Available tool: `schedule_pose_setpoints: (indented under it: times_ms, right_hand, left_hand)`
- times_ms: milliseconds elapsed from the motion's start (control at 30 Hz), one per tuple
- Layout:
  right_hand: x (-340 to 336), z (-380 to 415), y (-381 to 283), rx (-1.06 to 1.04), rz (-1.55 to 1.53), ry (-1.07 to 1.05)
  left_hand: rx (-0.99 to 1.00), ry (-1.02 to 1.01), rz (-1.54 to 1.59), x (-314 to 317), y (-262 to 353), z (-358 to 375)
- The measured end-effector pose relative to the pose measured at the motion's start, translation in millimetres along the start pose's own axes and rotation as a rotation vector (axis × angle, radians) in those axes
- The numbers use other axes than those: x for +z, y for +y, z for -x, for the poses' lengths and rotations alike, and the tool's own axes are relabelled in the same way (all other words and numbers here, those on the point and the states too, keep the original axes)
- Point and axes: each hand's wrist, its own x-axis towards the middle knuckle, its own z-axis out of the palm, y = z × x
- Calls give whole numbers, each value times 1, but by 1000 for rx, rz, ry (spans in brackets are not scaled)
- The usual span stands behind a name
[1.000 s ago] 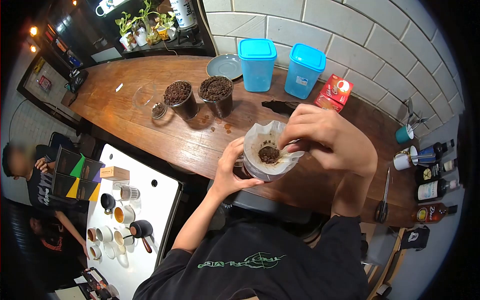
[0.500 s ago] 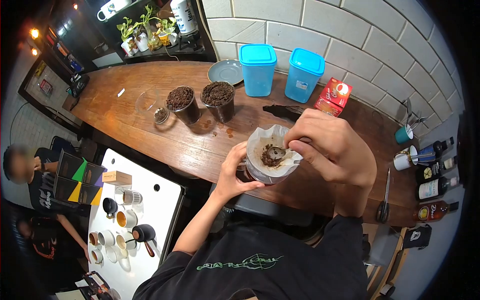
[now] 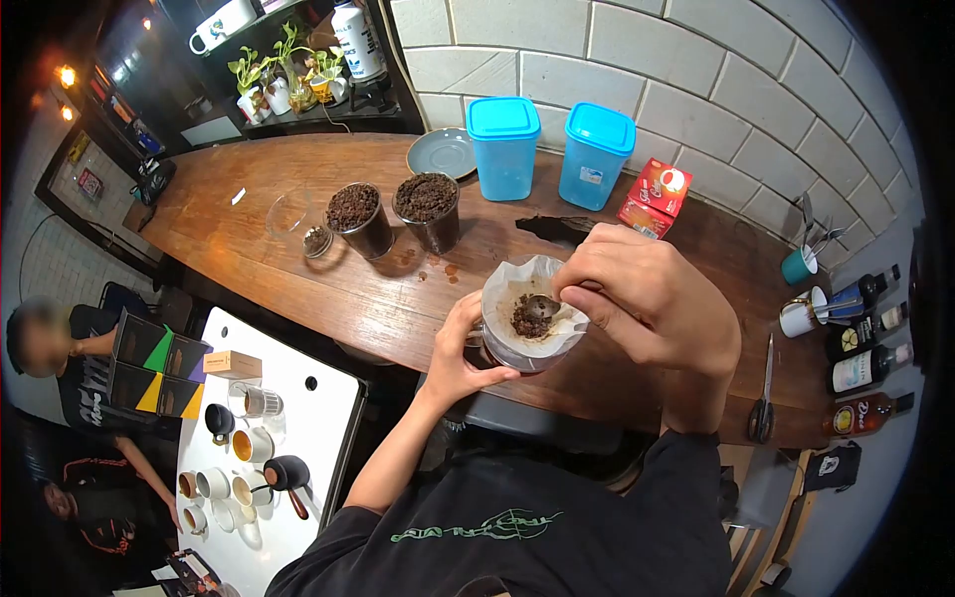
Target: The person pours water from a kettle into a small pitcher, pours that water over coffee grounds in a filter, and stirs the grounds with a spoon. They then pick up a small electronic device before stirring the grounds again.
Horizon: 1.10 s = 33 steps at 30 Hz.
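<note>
My left hand (image 3: 460, 346) grips the side of a glass dripper (image 3: 512, 350) lined with a white paper filter (image 3: 522, 284), standing on the wooden counter (image 3: 298, 269). Dark coffee grounds (image 3: 527, 320) lie in the filter. My right hand (image 3: 647, 303) holds a small metal spoon (image 3: 544, 303) with its bowl just over the grounds, inside the filter. Farther back on the counter stand two dark cups heaped with grounds (image 3: 360, 214) (image 3: 430, 204).
Two blue lidded containers (image 3: 502, 144) (image 3: 595, 154), a grey saucer (image 3: 443, 151) and a red box (image 3: 652, 194) stand by the tiled wall. Scissors (image 3: 764, 393), mugs and bottles (image 3: 865, 373) sit at right. A white table with cups (image 3: 259, 438) is below left, with people beside it.
The spoon emptied its heap of grounds into the filter and now sits empty over the pile. My left hand keeps holding the dripper.
</note>
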Motion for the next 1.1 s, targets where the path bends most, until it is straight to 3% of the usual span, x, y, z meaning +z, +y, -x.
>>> schedule_pose_setpoints:
  times_ms: [1100]
  right_hand:
    - [-4,3,-2,-39,46,-14]
  left_hand:
    - [-6,7,-35,-1,-2,2]
